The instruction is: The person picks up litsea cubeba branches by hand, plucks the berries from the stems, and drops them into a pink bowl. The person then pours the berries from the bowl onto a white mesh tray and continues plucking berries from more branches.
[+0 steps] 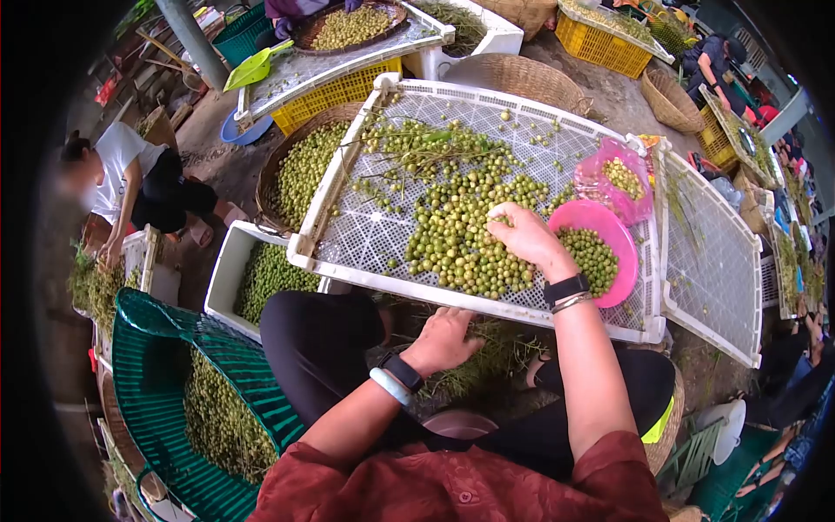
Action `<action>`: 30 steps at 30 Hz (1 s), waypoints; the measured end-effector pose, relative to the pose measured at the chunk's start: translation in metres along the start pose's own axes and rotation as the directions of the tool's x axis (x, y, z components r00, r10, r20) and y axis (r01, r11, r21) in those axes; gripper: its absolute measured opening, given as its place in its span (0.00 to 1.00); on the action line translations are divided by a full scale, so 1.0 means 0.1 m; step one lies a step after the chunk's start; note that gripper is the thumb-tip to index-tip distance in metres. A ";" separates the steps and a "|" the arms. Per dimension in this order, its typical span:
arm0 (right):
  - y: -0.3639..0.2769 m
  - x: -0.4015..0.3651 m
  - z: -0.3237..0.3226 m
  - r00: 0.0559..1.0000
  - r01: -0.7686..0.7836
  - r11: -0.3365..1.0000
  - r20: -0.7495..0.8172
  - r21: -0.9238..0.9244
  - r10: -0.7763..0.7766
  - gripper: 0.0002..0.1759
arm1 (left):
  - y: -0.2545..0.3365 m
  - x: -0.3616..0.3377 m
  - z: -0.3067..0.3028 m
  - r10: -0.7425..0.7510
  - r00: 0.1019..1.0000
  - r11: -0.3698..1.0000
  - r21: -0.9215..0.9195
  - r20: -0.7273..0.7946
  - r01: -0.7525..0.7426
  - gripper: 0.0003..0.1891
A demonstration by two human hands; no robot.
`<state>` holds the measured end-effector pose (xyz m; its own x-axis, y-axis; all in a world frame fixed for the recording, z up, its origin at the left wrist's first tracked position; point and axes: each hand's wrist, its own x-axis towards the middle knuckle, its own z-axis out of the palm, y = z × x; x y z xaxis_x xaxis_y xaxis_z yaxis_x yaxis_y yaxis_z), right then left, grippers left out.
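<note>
A white perforated tray (365, 230) lies in front of me, heaped with small green fruits (457, 230) and some stems. My right hand (526, 235) rests on the pile, fingers curled over the fruits near a pink bowl (609, 230) that holds more of them. My left hand (444, 339) hangs below the tray's near edge, over a bundle of green stalks (491, 357) between my knees, fingers bent; whether it holds any stalks I cannot tell. A pink plastic bag (622, 178) with fruits sits behind the bowl.
A green basket (156, 383) of fruits stands at lower left, a white tub (228, 270) and a wicker basket (283, 161) beside the tray. A second white tray (709, 261) lies right. A crouching person (130, 187) sorts at left; others work at far right.
</note>
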<state>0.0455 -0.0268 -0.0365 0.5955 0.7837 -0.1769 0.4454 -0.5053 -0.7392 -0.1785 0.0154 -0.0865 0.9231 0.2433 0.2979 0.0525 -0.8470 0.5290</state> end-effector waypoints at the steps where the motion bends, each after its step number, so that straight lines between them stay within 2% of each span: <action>1: 0.02 0.06 -0.03 0.999 -0.019 0.997 0.033 0.074 0.017 0.17 | -0.04 0.00 0.00 -0.001 0.985 1.000 0.009 0.174 0.000 0.16; 2: 0.04 0.13 -0.08 0.997 -0.040 0.988 0.065 0.146 0.031 0.19 | -0.08 0.00 0.00 -0.003 0.940 1.000 0.018 0.341 -0.004 0.16; 3: 0.17 0.23 -0.05 0.999 0.025 0.977 0.029 0.212 -0.031 0.16 | -0.07 0.05 -0.08 -0.002 0.866 1.000 0.026 0.500 -0.012 0.17; 6: 0.11 0.26 -0.23 0.993 0.113 0.971 -0.047 0.212 -0.105 0.13 | -0.12 0.75 -0.52 -0.017 0.827 0.969 -0.196 0.562 0.153 0.13; 8: 0.10 0.30 -0.26 0.997 0.067 0.943 -0.048 0.326 -0.054 0.12 | -0.41 1.33 -0.54 -0.010 0.969 0.991 0.131 0.247 -0.023 0.11; 9: 0.09 0.29 -0.24 0.998 0.059 0.930 -0.053 0.363 -0.042 0.13 | -0.57 1.58 -0.53 0.022 1.000 0.969 0.246 -0.021 -0.016 0.11; 10: 0.04 0.28 -0.24 0.998 0.055 0.916 -0.060 0.398 -0.034 0.13 | -0.68 1.86 -0.58 -0.056 0.992 0.961 0.263 -0.116 0.085 0.08; 11: -0.07 0.24 -0.28 0.999 0.009 0.936 0.030 0.352 -0.021 0.11 | -0.96 2.08 -0.44 -0.040 0.967 0.900 0.410 -0.253 0.145 0.08; 12: -0.04 0.26 -0.22 0.997 0.017 0.908 0.063 0.419 -0.048 0.11 | -1.19 2.22 -0.27 -0.160 0.956 0.817 0.510 -0.247 0.269 0.09; 14: -0.02 0.22 -0.16 0.991 0.074 0.924 0.078 0.376 -0.111 0.10 | -1.31 2.38 -0.26 -0.354 0.931 0.824 0.442 -0.088 0.355 0.10; 15: -0.01 0.19 -0.16 0.989 0.089 0.929 0.079 0.358 -0.125 0.11 | -1.33 2.44 -0.26 -0.404 0.913 0.821 0.415 -0.062 0.391 0.10; 17: 0.04 0.19 -0.17 0.992 0.024 0.903 0.105 0.429 -0.076 0.11 | -1.36 2.46 -0.27 -0.508 0.861 0.799 0.376 0.004 0.470 0.11; 18: 0.06 0.19 -0.17 0.991 -0.006 0.884 0.118 0.467 -0.056 0.11 | -1.42 2.45 -0.27 -0.424 0.892 0.859 0.243 -0.158 0.451 0.12; 22: 0.09 0.21 -0.17 0.997 -0.003 0.907 0.069 0.422 -0.029 0.15 | -1.04 2.25 -0.68 -0.454 0.824 0.891 -0.187 -0.339 0.414 0.12; 24: 0.06 0.22 -0.05 0.999 -0.008 0.767 0.030 0.641 -0.015 0.23 | -0.81 1.96 -0.74 -0.541 0.757 0.784 -0.547 -0.366 0.295 0.10; 26: -0.04 0.22 0.04 0.998 -0.065 0.577 0.055 0.814 0.035 0.31 | -0.61 1.70 -0.74 -0.545 0.768 0.733 -0.636 -0.337 0.241 0.08; 27: -0.11 0.20 0.08 0.993 -0.120 0.465 0.101 0.877 0.066 0.35 | -0.56 1.58 -0.65 -0.508 0.763 0.785 -0.580 -0.399 0.219 0.07; 28: -0.17 0.20 0.11 0.985 -0.172 0.344 0.150 0.923 0.089 0.39 | -0.44 1.44 -0.64 -0.506 0.775 0.811 -0.516 -0.379 0.277 0.07; 29: -0.22 0.22 0.14 0.974 -0.226 0.263 0.208 0.938 0.092 0.44 | -0.39 1.32 -0.56 -0.443 0.799 0.856 -0.455 -0.406 0.244 0.07; 30: -0.24 0.21 0.17 0.965 -0.259 0.263 0.241 0.929 0.100 0.44 | -0.34 1.21 -0.48 -0.382 0.820 0.895 -0.393 -0.427 0.212 0.06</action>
<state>0.0360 0.0075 -0.0333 0.4584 0.7932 -0.4009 -0.6585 0.0002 -0.7526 -0.0874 0.0964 -0.0303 0.5743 0.7244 0.3814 0.0927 -0.5204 0.8489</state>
